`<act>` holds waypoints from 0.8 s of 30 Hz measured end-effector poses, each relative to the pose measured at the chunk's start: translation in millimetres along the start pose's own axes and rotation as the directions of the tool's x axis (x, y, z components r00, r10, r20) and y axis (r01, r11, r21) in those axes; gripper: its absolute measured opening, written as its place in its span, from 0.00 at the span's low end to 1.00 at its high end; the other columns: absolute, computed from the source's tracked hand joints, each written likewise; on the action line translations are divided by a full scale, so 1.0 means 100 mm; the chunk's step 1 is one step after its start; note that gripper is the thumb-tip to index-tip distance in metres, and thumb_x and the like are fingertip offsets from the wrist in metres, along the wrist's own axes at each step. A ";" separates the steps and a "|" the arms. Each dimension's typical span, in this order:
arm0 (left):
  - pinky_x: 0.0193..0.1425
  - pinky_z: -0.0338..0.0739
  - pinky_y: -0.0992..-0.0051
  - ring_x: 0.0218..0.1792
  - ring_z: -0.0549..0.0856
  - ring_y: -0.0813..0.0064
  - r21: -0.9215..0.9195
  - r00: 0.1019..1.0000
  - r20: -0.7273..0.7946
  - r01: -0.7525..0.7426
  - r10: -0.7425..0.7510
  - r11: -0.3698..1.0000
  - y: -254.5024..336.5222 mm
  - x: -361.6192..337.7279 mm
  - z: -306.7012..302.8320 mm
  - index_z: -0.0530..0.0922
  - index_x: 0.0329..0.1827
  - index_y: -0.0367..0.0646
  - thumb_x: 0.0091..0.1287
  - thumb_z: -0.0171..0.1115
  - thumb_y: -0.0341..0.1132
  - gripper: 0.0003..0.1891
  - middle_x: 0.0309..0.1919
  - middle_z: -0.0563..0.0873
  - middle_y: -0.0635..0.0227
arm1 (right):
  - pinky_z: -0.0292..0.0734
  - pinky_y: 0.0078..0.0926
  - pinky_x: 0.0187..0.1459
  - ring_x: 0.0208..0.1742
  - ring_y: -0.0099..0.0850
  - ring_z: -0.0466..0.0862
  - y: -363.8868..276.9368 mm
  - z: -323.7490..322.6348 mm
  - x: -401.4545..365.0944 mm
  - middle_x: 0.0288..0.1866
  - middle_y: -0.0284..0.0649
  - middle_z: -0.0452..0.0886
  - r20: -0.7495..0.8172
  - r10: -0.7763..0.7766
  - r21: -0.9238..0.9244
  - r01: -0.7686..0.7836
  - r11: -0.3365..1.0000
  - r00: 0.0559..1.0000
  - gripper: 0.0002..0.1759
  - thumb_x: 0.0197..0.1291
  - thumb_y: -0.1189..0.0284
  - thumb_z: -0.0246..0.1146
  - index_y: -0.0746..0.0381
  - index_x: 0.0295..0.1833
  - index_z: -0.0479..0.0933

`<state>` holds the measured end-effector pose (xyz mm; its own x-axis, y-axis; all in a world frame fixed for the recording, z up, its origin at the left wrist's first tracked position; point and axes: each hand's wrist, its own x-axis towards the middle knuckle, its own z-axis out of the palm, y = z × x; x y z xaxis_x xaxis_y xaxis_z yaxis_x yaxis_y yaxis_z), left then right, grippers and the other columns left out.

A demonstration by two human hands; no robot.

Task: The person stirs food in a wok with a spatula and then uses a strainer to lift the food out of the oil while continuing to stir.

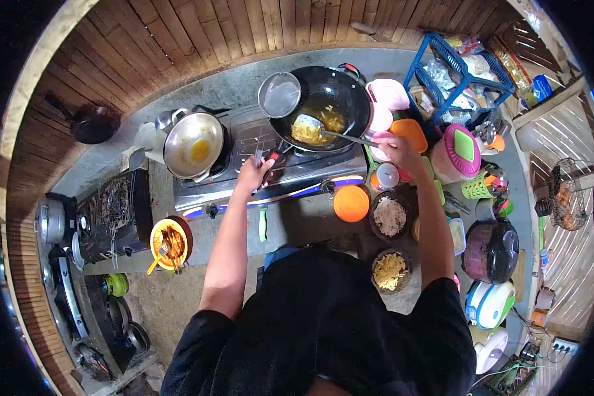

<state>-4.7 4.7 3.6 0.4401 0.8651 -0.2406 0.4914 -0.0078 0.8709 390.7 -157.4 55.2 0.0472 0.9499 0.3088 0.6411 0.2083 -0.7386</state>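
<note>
A black wok (340, 92) sits on the right side of the stove with oil and yellow fried pieces (305, 136) in it. My right hand (396, 149) is closed round the dark handle of a spatula (308, 123), whose head lies among those pieces. On the left, my left hand (252, 173) grips the thin metal handle of a round mesh strainer (279, 95), close beside the wok's red and black handle. The strainer's bowl is over the wok's left rim. Exactly how my left fingers sit between the two handles is hard to make out.
A second pan (185, 146) with a little yellow liquid stands on the left of the stove (244, 132). Below right are an orange lid (351, 203), a bowl of pale flour-like stuff (389, 216) and a bowl of yellow strips (391, 271). An orange-rimmed bowl (155, 231) holds red food.
</note>
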 end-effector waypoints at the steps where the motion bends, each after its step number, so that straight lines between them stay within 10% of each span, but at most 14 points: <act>1: 0.13 0.70 0.75 0.13 0.79 0.77 0.000 1.000 0.002 0.000 0.000 1.000 0.00 0.01 0.00 0.69 0.35 0.41 0.65 0.64 0.47 0.19 0.20 0.83 0.64 | 0.73 0.28 0.31 0.26 0.27 0.79 -0.09 -0.08 -0.03 0.29 0.40 0.83 0.000 0.113 -0.017 -0.113 0.993 0.994 0.13 0.62 0.69 0.61 0.65 0.47 0.82; 6: 0.13 0.70 0.75 0.13 0.80 0.77 0.007 1.000 -0.016 0.005 -0.005 1.000 0.01 -0.01 0.01 0.69 0.36 0.41 0.65 0.64 0.47 0.18 0.21 0.83 0.65 | 0.70 0.21 0.31 0.28 0.20 0.74 -0.43 -0.31 0.03 0.27 0.33 0.80 -0.039 0.329 -0.237 -0.328 0.914 0.944 0.14 0.64 0.69 0.60 0.63 0.52 0.81; 14: 0.13 0.69 0.75 0.13 0.80 0.77 -0.032 1.000 -0.013 0.024 -0.024 0.999 0.02 -0.03 0.01 0.69 0.36 0.41 0.65 0.64 0.47 0.18 0.21 0.83 0.65 | 0.78 0.39 0.38 0.37 0.48 0.83 -0.20 -0.12 0.18 0.33 0.51 0.83 -0.341 0.009 -0.515 -0.195 0.835 0.940 0.12 0.60 0.69 0.60 0.63 0.46 0.82; 21: 0.11 0.68 0.76 0.13 0.79 0.77 -0.039 0.999 -0.007 0.038 -0.039 0.999 0.07 -0.05 0.00 0.68 0.35 0.42 0.64 0.65 0.47 0.19 0.21 0.83 0.65 | 0.76 0.34 0.33 0.32 0.40 0.85 0.17 -0.10 0.11 0.32 0.46 0.84 -0.238 0.046 -0.433 -0.149 0.889 0.970 0.13 0.62 0.69 0.59 0.61 0.48 0.82; 24: 0.11 0.68 0.76 0.12 0.79 0.78 -0.053 1.000 -0.007 0.029 -0.029 0.998 0.08 -0.05 0.00 0.68 0.35 0.43 0.64 0.65 0.47 0.19 0.20 0.82 0.65 | 0.75 0.35 0.31 0.28 0.39 0.83 0.10 -0.17 0.08 0.29 0.49 0.82 -0.092 0.289 -0.329 -0.303 0.894 0.953 0.12 0.61 0.69 0.60 0.65 0.45 0.82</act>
<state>-3.3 0.3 11.6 0.4204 0.8683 -0.2632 0.4634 0.0439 0.8850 410.8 -151.4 60.3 0.3009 0.9439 0.1358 0.8111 -0.1785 -0.5570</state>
